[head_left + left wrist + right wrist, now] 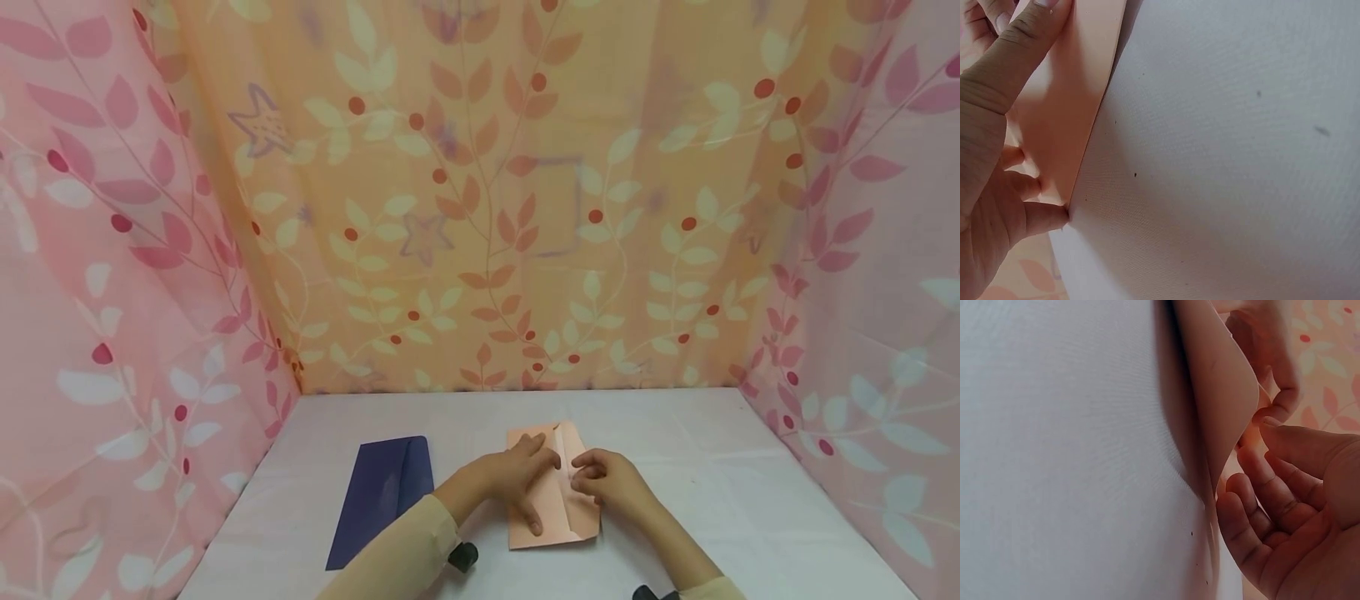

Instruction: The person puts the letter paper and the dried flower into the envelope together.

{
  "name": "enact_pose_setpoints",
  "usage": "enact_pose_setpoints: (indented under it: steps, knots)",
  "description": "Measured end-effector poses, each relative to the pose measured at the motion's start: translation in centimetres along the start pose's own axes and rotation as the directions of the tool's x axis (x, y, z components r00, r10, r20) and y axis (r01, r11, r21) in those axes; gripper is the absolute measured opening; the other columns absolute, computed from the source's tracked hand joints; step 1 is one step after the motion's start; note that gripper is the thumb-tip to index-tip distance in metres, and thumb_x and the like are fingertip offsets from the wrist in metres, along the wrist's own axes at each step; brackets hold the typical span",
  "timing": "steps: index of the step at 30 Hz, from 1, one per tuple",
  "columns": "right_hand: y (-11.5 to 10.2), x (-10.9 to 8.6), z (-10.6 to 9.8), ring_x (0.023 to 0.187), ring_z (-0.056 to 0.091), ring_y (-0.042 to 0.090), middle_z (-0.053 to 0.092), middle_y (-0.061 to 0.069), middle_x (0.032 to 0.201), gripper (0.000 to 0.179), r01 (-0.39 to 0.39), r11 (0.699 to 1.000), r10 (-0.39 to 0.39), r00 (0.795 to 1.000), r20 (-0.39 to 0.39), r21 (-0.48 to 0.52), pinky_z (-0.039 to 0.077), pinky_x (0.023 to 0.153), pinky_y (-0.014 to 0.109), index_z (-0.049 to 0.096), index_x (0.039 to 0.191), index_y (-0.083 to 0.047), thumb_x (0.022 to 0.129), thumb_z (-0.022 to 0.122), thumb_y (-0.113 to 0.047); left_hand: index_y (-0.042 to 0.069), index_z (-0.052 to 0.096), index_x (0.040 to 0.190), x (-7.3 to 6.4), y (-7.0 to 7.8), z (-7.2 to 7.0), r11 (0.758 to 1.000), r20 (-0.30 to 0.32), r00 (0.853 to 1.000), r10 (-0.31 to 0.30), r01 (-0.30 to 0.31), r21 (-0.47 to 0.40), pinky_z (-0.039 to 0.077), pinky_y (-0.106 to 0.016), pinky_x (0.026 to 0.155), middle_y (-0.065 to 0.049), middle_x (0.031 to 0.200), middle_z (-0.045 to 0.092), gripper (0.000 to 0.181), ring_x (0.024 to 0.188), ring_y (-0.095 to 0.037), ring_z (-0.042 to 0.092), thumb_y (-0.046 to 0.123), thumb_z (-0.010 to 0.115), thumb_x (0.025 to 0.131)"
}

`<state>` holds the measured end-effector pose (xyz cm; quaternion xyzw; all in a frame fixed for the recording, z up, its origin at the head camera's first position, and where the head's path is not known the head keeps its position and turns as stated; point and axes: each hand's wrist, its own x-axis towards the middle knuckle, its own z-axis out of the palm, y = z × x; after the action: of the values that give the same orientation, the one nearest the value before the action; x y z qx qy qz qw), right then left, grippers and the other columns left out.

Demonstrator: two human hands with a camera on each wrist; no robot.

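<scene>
A peach envelope [547, 517] lies on the table with its flap on the right side, unfolded outward and slightly lifted off the cloth. My left hand [521, 479] rests spread on the envelope's body, thumb toward the near edge and fingers toward the far left edge and the fold. Over the flap [1222, 381], my right hand [611, 483] has its fingers loosely bent and its fingertips near the fold. In the right wrist view a gap shows between thumb and fingers, with no paper plainly pinched.
A dark blue envelope [367, 500] lies to the left, partly behind the left forearm. White cloth covers the table [712, 467]. Floral curtains [480, 250] stand at the back and both sides. Dark wrist devices [463, 556] sit at both cuffs.
</scene>
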<state>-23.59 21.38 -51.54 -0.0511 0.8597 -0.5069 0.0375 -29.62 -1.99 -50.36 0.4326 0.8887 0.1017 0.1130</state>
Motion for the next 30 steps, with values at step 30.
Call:
enact_pose_setpoints:
  steps: [30]
  knots:
    - [0.3, -1.7, -1.6, 0.085, 0.067, 0.011, 0.072, -0.005, 0.089, 0.033, 0.007, 0.981, -0.02, 0.997, -0.068, -0.193, 0.053, 0.073, 0.027, 0.071, 0.111, -0.009, 0.087, 0.083, -0.028, 0.05, 0.023, 0.159, -0.9, 0.2, 0.4, 0.997, 0.067, 0.995, -0.074, 0.071, 0.041, 0.039, -0.061, 0.113, -0.006, 0.172, 0.017, 0.109, 0.157, -0.039, 0.015, 0.074, 0.079, 0.069]
